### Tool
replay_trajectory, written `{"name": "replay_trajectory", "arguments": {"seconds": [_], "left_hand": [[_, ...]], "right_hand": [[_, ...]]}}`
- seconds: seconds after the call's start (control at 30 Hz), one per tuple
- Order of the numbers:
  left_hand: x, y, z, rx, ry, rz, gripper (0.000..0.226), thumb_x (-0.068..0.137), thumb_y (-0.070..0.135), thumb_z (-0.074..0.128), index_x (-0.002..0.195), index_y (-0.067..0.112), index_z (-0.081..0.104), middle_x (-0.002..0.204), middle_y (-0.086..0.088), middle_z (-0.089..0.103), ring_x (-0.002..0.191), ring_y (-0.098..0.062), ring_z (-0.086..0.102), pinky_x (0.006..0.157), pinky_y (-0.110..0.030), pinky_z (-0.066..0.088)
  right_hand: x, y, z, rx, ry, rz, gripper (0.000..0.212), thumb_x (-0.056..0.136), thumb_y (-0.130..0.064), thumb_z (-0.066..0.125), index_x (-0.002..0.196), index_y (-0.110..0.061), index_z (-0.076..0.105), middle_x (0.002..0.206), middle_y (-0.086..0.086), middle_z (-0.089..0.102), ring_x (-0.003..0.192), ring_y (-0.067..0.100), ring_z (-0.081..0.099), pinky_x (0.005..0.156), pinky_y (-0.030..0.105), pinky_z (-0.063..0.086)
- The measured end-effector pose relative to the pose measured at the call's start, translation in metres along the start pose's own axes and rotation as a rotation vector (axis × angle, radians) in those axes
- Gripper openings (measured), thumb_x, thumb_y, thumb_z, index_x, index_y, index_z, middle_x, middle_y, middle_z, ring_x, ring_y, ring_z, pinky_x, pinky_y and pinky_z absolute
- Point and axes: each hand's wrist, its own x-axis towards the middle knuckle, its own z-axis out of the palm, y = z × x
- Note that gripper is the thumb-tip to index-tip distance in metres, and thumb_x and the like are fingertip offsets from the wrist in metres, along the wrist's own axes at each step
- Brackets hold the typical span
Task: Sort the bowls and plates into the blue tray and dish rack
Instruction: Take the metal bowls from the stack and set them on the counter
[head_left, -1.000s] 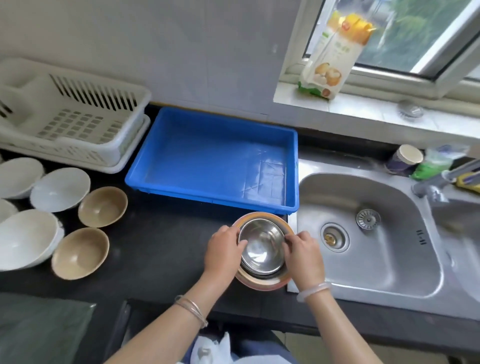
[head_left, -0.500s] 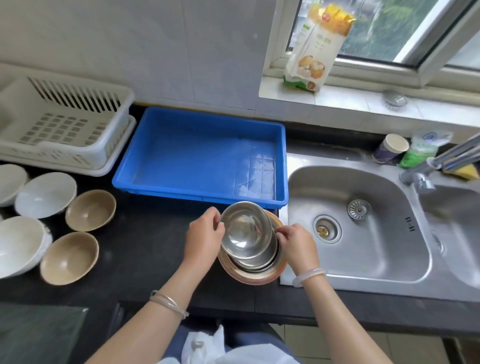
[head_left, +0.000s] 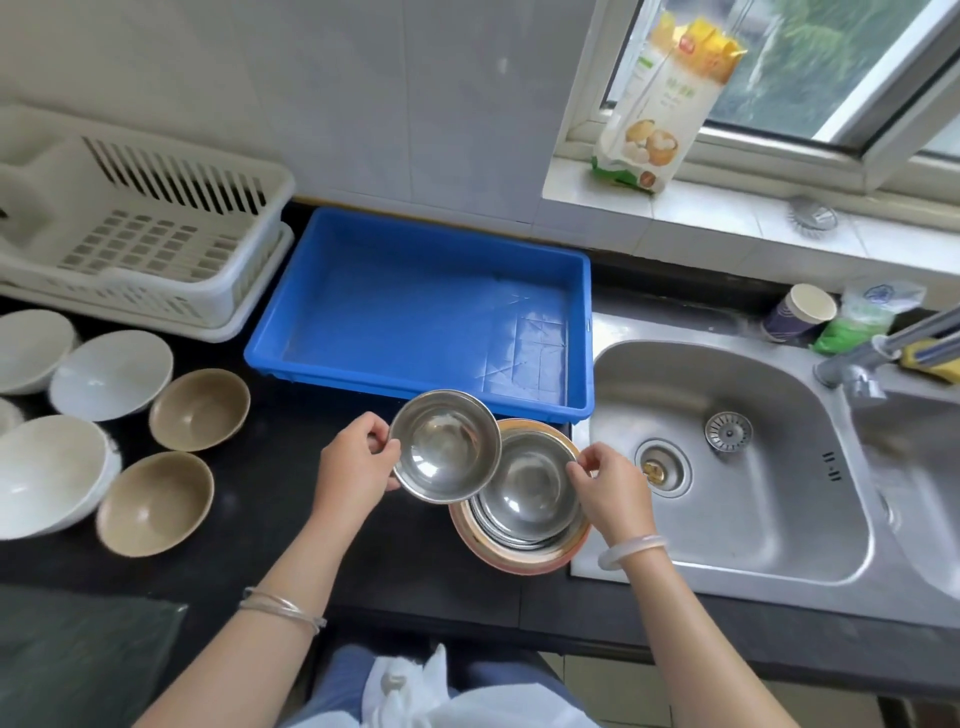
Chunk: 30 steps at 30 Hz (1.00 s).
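My left hand (head_left: 358, 465) pinches the rim of a small round steel bowl (head_left: 444, 446), held clear of the stack. My right hand (head_left: 610, 491) grips the stacked steel bowls (head_left: 530, 486), steadying them near the empty blue plastic tray (head_left: 415, 312).

We are in a home kitchen: a steel sink (head_left: 727, 457) with a tap (head_left: 883, 348), a dark counter (head_left: 270, 499), white wall tiles (head_left: 363, 93) and a dish rack (head_left: 145, 234)
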Motion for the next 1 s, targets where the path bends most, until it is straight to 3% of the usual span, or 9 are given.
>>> {"name": "replay_trajectory", "arguments": {"seconds": [0.1,0.23,0.37,0.53,0.6,0.77,0.87,1.0], "left_hand": [[0.001,-0.005,-0.005,-0.041,0.001,-0.027,0.012,0.088,0.010,0.059,0.077,0.015,0.054,0.081,-0.006,0.063,0.075,-0.016,0.066,0.052,-0.020,0.054],[0.000,-0.013,-0.018,-0.076,0.032,-0.062,0.014,0.088,0.010,0.058,0.076,0.016,0.053,0.080,-0.007,0.063,0.074,-0.015,0.065,0.053,-0.021,0.054],[-0.003,-0.027,-0.037,-0.121,0.078,-0.105,0.013,0.088,0.009,0.058,0.077,0.016,0.055,0.081,-0.007,0.064,0.075,-0.015,0.065,0.052,-0.021,0.054],[-0.013,-0.055,-0.063,-0.231,0.125,-0.213,0.015,0.088,0.008,0.057,0.086,0.022,0.058,0.093,-0.008,0.066,0.083,-0.020,0.066,0.056,-0.026,0.056],[-0.019,-0.069,-0.072,-0.281,0.163,-0.248,0.016,0.088,0.007,0.057,0.086,0.023,0.059,0.095,-0.009,0.066,0.084,-0.021,0.066,0.057,-0.027,0.056],[-0.034,-0.103,-0.089,-0.332,0.294,-0.330,0.019,0.087,0.007,0.059,0.085,0.026,0.059,0.092,-0.004,0.065,0.081,-0.016,0.065,0.055,-0.024,0.054],[-0.041,-0.120,-0.094,-0.347,0.351,-0.370,0.026,0.087,0.006,0.059,0.076,0.029,0.057,0.083,0.001,0.066,0.075,-0.013,0.064,0.053,-0.024,0.054],[-0.046,-0.138,-0.094,-0.358,0.390,-0.432,0.016,0.086,0.006,0.059,0.085,0.022,0.060,0.083,0.001,0.064,0.076,-0.015,0.064,0.054,-0.025,0.054]], "right_hand": [[-0.001,-0.004,-0.004,0.033,-0.011,-0.004,0.013,0.085,-0.016,0.057,0.072,-0.013,0.054,0.072,0.004,0.064,0.071,0.027,0.057,0.059,0.031,0.038],[0.002,-0.015,-0.012,0.208,-0.036,0.026,0.019,0.083,-0.012,0.059,0.066,-0.016,0.053,0.070,0.007,0.064,0.067,0.033,0.066,0.064,0.041,0.057],[0.011,-0.037,-0.013,0.302,-0.058,0.012,0.019,0.082,-0.010,0.061,0.065,-0.016,0.054,0.066,0.006,0.061,0.065,0.029,0.065,0.058,0.038,0.060],[0.021,-0.072,0.014,0.318,-0.166,-0.045,0.015,0.081,-0.008,0.061,0.072,-0.020,0.057,0.079,0.010,0.069,0.072,0.033,0.068,0.073,0.049,0.058],[0.023,-0.087,0.031,0.340,-0.221,-0.052,0.017,0.082,-0.006,0.059,0.072,-0.019,0.057,0.083,0.013,0.068,0.065,0.031,0.068,0.067,0.046,0.060],[0.024,-0.128,0.079,0.320,-0.336,-0.119,0.011,0.083,-0.005,0.057,0.080,-0.015,0.056,0.085,0.012,0.062,0.044,0.010,0.061,0.040,0.019,0.052],[0.022,-0.151,0.108,0.288,-0.407,-0.159,0.007,0.085,-0.006,0.054,0.084,-0.014,0.055,0.085,0.010,0.062,0.040,0.003,0.061,0.039,0.014,0.048],[0.020,-0.174,0.143,0.259,-0.449,-0.159,0.011,0.086,-0.007,0.054,0.083,-0.018,0.054,0.078,0.004,0.062,0.039,0.003,0.061,0.041,0.017,0.051]]}}
